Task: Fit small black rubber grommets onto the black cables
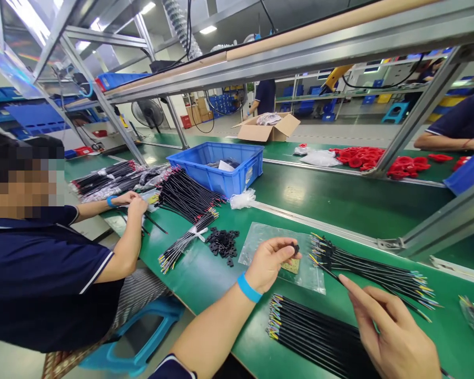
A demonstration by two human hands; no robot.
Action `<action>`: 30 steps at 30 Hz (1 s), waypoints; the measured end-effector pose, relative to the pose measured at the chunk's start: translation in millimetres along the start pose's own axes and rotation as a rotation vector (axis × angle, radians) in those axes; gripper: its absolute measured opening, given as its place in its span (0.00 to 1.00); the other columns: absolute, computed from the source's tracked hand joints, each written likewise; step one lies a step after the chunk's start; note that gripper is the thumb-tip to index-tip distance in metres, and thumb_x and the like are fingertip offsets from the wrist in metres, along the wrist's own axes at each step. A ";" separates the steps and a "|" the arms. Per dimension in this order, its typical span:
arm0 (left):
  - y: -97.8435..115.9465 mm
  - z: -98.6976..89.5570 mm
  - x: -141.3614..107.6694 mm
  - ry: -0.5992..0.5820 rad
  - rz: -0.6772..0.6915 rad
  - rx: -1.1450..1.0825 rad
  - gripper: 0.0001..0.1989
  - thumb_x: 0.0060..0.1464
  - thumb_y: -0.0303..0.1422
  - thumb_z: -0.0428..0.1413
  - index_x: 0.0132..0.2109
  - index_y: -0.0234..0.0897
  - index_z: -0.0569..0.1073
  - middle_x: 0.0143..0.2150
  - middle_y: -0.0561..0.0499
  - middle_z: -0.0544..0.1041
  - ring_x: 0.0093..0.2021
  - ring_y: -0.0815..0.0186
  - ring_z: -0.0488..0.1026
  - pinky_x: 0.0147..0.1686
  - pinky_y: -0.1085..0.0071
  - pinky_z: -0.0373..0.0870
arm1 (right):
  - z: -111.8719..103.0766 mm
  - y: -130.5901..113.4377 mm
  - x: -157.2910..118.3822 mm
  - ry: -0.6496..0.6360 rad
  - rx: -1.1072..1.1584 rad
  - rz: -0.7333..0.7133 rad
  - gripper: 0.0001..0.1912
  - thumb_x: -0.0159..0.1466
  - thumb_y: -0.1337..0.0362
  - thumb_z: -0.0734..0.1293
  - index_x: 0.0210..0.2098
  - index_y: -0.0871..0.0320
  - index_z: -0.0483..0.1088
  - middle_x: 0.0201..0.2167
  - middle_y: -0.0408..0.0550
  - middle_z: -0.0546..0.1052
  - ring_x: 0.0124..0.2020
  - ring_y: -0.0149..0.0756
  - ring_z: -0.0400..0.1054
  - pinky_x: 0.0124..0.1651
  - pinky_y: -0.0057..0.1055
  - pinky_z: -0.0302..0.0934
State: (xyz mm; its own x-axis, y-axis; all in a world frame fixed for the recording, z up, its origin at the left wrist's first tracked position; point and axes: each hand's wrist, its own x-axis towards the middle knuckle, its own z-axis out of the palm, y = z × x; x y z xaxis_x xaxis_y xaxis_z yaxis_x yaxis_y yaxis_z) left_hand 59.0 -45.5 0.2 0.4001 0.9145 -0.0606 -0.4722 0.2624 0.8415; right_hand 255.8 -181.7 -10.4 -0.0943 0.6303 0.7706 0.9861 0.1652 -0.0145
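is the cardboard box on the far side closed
No, the cardboard box has its flaps spread open, with crumpled pale material showing at the top.

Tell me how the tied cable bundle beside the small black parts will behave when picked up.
The bundle should lift as one piece, since a white tie wraps it. The long, thin cables will probably flex a little, and their exposed coloured wire ends may snag.

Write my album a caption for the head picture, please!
Left hand pinches a small black part, right hand holds a black cable, over a green table.
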 end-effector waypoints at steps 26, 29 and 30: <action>2.5 -15.2 -12.6 -0.134 0.004 0.434 0.24 0.37 0.48 0.77 0.37 0.34 0.86 0.33 0.47 0.80 0.34 0.66 0.77 0.38 0.70 0.77 | -6.2 -0.2 -8.4 -0.111 0.051 -0.008 0.21 0.75 0.70 0.57 0.57 0.49 0.77 0.38 0.45 0.76 0.26 0.24 0.68 0.27 0.23 0.59; 2.5 -16.7 -11.9 -0.099 -0.053 0.413 0.26 0.37 0.49 0.77 0.38 0.34 0.86 0.33 0.47 0.81 0.32 0.66 0.78 0.37 0.71 0.77 | -9.5 -5.1 2.0 -0.079 0.088 -0.088 0.21 0.73 0.75 0.57 0.55 0.55 0.77 0.37 0.46 0.76 0.30 0.26 0.69 0.31 0.23 0.61; 2.1 -16.9 -11.9 -0.106 -0.088 0.401 0.26 0.36 0.49 0.77 0.37 0.33 0.86 0.33 0.46 0.81 0.31 0.66 0.79 0.36 0.71 0.77 | -10.8 -6.2 4.2 -0.069 0.082 -0.106 0.21 0.73 0.76 0.57 0.54 0.56 0.77 0.37 0.47 0.76 0.31 0.28 0.70 0.32 0.24 0.62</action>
State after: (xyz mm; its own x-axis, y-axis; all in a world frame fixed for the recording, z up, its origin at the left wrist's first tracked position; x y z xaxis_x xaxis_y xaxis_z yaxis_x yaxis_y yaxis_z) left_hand 40.0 -50.6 -6.3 0.5137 0.8517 -0.1038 -0.0979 0.1784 0.9791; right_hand 250.7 -188.2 -0.2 -0.2095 0.6558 0.7253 0.9559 0.2934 0.0108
